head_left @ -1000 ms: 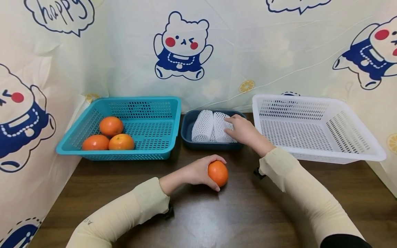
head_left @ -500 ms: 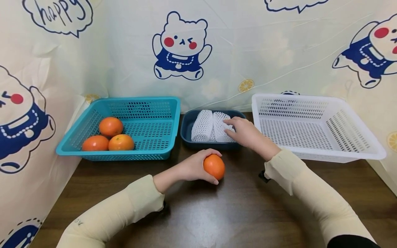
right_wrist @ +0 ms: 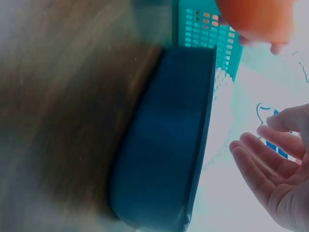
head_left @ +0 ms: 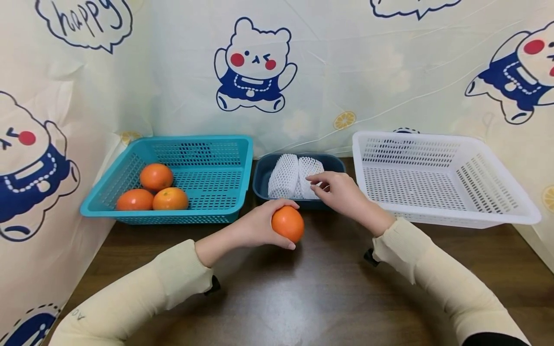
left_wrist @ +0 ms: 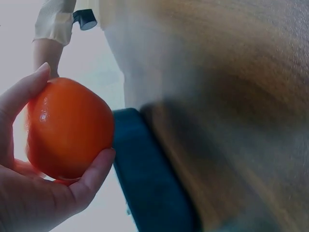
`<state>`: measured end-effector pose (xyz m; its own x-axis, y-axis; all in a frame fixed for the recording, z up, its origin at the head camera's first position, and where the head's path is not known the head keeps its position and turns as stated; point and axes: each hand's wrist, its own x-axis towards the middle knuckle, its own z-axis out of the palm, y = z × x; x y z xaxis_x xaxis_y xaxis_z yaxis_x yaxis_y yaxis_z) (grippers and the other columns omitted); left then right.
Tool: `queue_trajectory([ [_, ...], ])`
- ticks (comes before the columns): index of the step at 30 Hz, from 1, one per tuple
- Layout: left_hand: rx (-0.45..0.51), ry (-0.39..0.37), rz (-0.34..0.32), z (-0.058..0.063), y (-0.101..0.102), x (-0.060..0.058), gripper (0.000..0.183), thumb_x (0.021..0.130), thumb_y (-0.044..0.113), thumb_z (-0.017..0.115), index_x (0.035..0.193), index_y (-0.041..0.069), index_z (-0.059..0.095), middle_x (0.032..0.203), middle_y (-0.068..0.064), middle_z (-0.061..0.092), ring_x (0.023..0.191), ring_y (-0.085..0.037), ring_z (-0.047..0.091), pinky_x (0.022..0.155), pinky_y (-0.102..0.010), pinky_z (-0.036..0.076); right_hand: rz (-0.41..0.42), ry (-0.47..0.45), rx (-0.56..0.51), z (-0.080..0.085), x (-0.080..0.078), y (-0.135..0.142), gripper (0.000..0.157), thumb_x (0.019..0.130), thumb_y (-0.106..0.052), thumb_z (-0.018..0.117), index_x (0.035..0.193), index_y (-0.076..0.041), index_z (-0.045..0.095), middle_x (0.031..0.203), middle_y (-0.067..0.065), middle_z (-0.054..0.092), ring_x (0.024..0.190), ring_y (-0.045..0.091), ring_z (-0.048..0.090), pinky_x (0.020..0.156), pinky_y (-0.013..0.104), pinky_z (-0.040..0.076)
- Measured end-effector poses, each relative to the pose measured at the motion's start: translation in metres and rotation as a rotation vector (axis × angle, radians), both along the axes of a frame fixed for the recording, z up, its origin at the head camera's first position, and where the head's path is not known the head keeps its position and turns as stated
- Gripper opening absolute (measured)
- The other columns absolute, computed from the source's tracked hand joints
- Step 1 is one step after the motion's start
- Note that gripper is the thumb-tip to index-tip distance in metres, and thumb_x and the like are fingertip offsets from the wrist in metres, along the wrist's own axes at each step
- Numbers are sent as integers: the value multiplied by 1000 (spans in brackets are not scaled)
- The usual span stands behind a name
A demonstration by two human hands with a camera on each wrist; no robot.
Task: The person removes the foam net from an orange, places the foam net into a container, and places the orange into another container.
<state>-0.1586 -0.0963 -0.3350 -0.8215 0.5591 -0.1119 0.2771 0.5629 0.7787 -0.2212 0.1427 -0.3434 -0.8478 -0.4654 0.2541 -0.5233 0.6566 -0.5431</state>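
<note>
My left hand (head_left: 255,226) grips an orange (head_left: 288,225) from the side, thumb below and fingers over the top. It is held in front of the dark blue tub (head_left: 260,183); the left wrist view shows the orange (left_wrist: 70,128) off the table. Two white foam net sleeves, a left sleeve (head_left: 283,177) and a right sleeve (head_left: 308,168), lie in the tub. Over the tub's right part hovers my right hand (head_left: 343,194), fingers loosely bent. In the right wrist view, nothing lies between the fingers of that hand (right_wrist: 280,169).
A teal basket (head_left: 216,178) at the left holds three oranges (head_left: 157,177) in its left part. To the right stands a white basket (head_left: 411,190) on the brown table (head_left: 337,293). Behind them hangs a cloth (head_left: 329,72) printed with bears.
The left hand has carried the orange left and toward the tub. The right hand has drawn slightly back from the right net sleeve, which stays in the tub.
</note>
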Motion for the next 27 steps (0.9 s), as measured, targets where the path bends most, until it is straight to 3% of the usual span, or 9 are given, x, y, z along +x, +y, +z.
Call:
queue_trajectory([
  [10, 28, 41, 70, 20, -19, 2, 74, 78, 23, 89, 141, 8, 53, 132, -12, 56, 111, -32, 56, 84, -45, 55, 41, -18, -104, 1, 10, -6, 24, 99, -9, 67, 120, -1, 74, 109, 12, 74, 92, 25, 71, 82, 41, 60],
  [21, 41, 35, 208, 24, -47, 2, 74, 80, 22, 89, 143, 10, 51, 134, -14, 55, 113, -37, 55, 85, -48, 55, 65, -61, -166, 5, 17, -14, 22, 97, -8, 69, 117, 0, 74, 108, 11, 75, 92, 24, 71, 82, 39, 60],
  [27, 29, 25, 258, 32, -61, 2, 74, 82, 24, 87, 143, 10, 49, 136, -17, 53, 114, -40, 54, 86, -50, 55, 83, -94, -178, 2, 19, -19, 21, 97, -8, 68, 116, -1, 74, 107, 9, 75, 92, 22, 70, 83, 39, 59],
])
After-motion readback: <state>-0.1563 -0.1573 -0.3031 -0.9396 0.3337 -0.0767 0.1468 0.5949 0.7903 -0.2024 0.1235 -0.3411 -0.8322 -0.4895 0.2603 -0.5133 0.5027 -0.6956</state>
